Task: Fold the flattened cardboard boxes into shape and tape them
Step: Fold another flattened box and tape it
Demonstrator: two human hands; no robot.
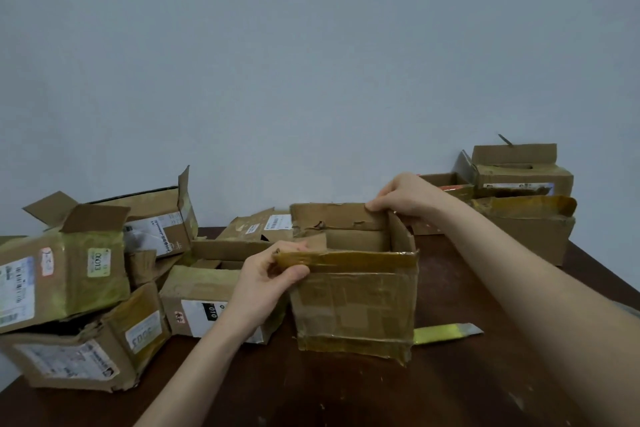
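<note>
A worn brown cardboard box [353, 305] stands upright on the dark wooden table [450, 385], its top open and old yellowish tape along its edges. My left hand [273, 274] pinches the left end of the near top flap, thumb in front and fingers behind. Across the opening, my right hand [405, 196] grips the far flap at its upper right corner. A loose strip of yellow tape [446, 333] sticks out from the box's lower right onto the table.
Several used cardboard boxes [69, 274] with shipping labels are piled at the left, one [207, 302] close beside my left forearm. More boxes [523, 211] are stacked at the back right against the pale wall. The table's front shows dark bare wood.
</note>
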